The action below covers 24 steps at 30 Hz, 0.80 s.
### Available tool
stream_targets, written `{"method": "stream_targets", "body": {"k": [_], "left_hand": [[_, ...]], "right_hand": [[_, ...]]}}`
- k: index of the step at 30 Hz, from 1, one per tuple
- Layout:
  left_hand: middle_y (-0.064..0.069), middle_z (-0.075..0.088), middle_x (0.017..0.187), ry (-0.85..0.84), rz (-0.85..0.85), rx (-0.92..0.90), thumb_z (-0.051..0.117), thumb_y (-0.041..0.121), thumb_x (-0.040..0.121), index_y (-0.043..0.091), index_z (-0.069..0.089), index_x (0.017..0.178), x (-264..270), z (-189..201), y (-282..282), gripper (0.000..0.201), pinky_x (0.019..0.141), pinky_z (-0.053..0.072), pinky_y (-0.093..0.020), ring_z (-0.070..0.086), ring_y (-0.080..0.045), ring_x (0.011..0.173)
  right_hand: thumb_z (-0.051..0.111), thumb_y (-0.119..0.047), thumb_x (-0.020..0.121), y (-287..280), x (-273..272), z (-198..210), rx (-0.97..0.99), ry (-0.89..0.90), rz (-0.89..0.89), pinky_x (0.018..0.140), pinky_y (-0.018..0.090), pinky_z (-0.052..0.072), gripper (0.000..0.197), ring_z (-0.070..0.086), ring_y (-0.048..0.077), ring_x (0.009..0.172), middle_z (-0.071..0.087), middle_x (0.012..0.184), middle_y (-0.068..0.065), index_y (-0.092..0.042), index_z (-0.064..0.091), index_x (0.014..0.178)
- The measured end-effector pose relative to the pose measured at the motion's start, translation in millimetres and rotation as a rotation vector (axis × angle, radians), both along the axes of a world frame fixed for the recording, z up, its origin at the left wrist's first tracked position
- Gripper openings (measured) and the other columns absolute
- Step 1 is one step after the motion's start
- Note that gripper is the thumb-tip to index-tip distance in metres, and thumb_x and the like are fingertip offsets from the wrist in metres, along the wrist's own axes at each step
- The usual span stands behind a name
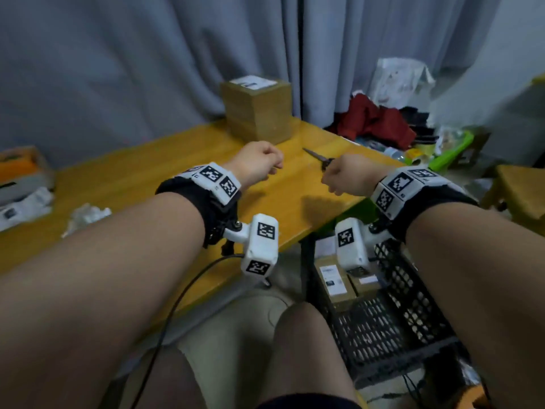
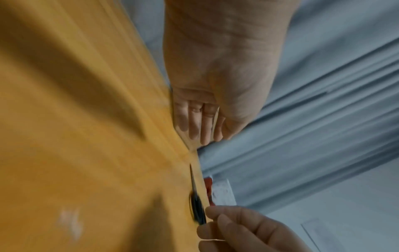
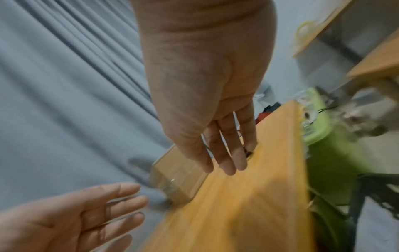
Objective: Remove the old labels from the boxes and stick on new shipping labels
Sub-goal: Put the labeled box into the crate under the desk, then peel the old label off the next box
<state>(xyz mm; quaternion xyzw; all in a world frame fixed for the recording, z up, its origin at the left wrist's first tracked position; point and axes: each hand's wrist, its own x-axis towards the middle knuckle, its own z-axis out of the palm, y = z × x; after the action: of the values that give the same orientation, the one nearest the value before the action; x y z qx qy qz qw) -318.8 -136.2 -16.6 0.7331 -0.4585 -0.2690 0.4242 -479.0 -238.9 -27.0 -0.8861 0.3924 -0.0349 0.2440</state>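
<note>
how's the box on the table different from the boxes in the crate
The table box stands on the table; the crate boxes lie side by side in the black crate. The table box looks tall; the crate boxes look flatter. All are brown cardboard with a white label on top.

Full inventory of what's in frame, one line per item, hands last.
cardboard box: 1, brown, white label on top, far table edge by the curtain
scissors: 1, dark handle, on the table at the right hand's fingers
table: 1, yellow wood
crumpled paper: 1, white, left part of the table
crate: 1, black, on the floor right of the table, holds labelled boxes
boxes in crate: at least 2, brown
red cloth: 1, in the clutter beyond the table
curtain: grey, behind the table
left hand: over the table, holds nothing
right hand: fingers extended, at the scissors handle
</note>
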Motion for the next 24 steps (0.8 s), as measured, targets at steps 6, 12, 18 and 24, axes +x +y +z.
{"method": "stream_targets", "body": {"k": [6,12,18,24], "left_hand": [[0.001,0.059,0.086,-0.068,0.181,-0.077,0.047,0.015,0.096,0.016,0.054,0.089,79,36,63,0.01,0.066,0.042,-0.021,0.054,-0.01,0.076],[-0.009,0.059,0.099,-0.157,0.302,-0.135,0.05,0.012,0.095,0.003,0.055,0.113,134,57,73,0.021,0.068,0.044,-0.018,0.055,-0.018,0.088],[-0.004,0.052,0.106,-0.164,0.31,-0.18,0.053,0.016,0.094,0.005,0.049,0.121,172,46,12,0.03,0.089,0.044,-0.03,0.052,-0.017,0.098],[-0.002,0.05,0.11,-0.08,0.317,-0.138,0.053,0.02,0.094,0.009,0.048,0.124,193,43,-52,0.032,0.094,0.043,-0.035,0.055,-0.027,0.111]], "right_hand": [[0.046,-0.019,0.097,34,98,36,-0.078,-0.061,0.201,0.086,0.042,0.054,0.028,0.066,0.027,0.092,0.07,0.101,0.013,-0.002,0.068,0.105],[0.044,-0.012,0.091,36,173,63,-0.235,-0.174,0.244,0.067,0.034,0.049,0.027,0.063,0.031,0.084,0.069,0.092,0.016,-0.002,0.069,0.092],[0.049,-0.023,0.09,-29,211,56,-0.349,-0.306,0.083,0.092,0.043,0.048,0.02,0.054,0.03,0.103,0.055,0.113,0.009,-0.017,0.063,0.104],[0.047,-0.04,0.093,-104,231,57,-0.365,-0.226,-0.127,0.113,0.048,0.024,0.045,0.026,0.034,0.135,0.03,0.146,0.014,-0.021,0.046,0.134]]}}
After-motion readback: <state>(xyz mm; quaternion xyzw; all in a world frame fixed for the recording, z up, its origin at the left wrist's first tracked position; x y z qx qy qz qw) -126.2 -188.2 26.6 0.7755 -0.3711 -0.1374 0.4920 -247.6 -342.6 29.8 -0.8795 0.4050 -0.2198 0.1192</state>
